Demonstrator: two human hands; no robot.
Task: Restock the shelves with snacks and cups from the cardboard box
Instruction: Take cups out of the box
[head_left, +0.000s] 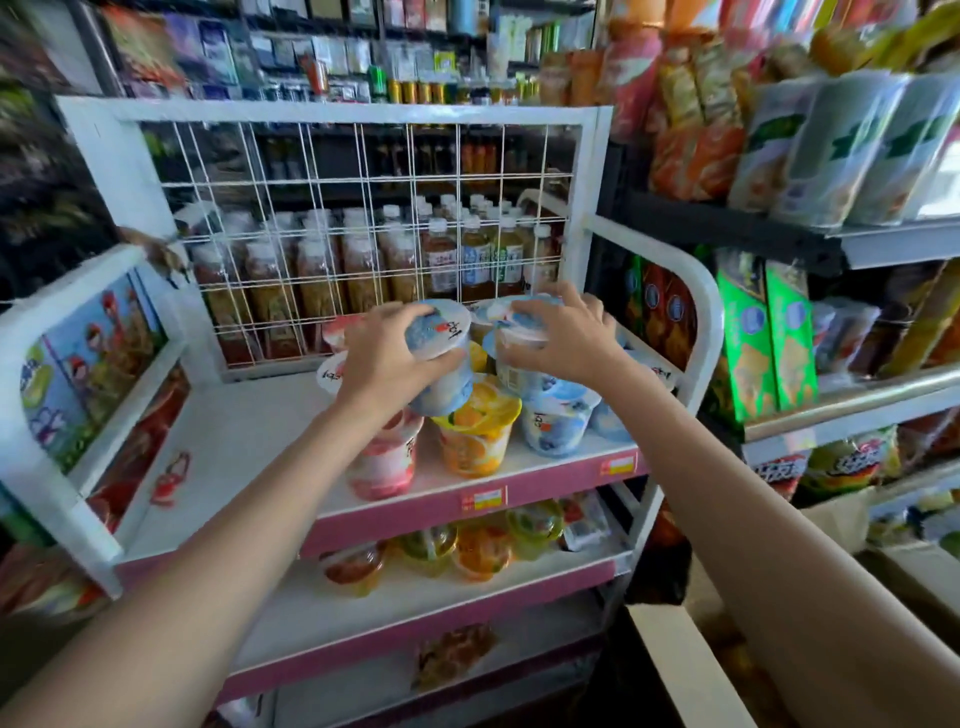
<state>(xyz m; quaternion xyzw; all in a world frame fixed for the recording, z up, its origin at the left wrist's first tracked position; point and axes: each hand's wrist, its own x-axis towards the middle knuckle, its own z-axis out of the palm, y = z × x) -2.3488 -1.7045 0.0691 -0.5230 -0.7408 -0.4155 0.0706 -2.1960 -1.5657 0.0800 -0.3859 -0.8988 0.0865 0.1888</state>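
At the bottom right, closest of all, is a corner of the cardboard box (685, 670). Two bare arms reach forward from there to the white rack's top shelf (249, 441).

The left hand (384, 358) curls its fingers around a blue cup (441, 353) and holds it tilted above the pink cup (384, 457) and the orange cup (475, 431). The right hand (561, 338) wraps its fingers over the lid of another blue cup (519, 358), which sits on top of a lower blue cup (556, 421). All these cups crowd the right part of the shelf.

One shelf down lie small jelly cups (467, 551).

Behind the cups stands a white wire grid (363, 208), and drink bottles (395, 260) show through it.

On the right, snack packs (769, 338) fill other shelves.
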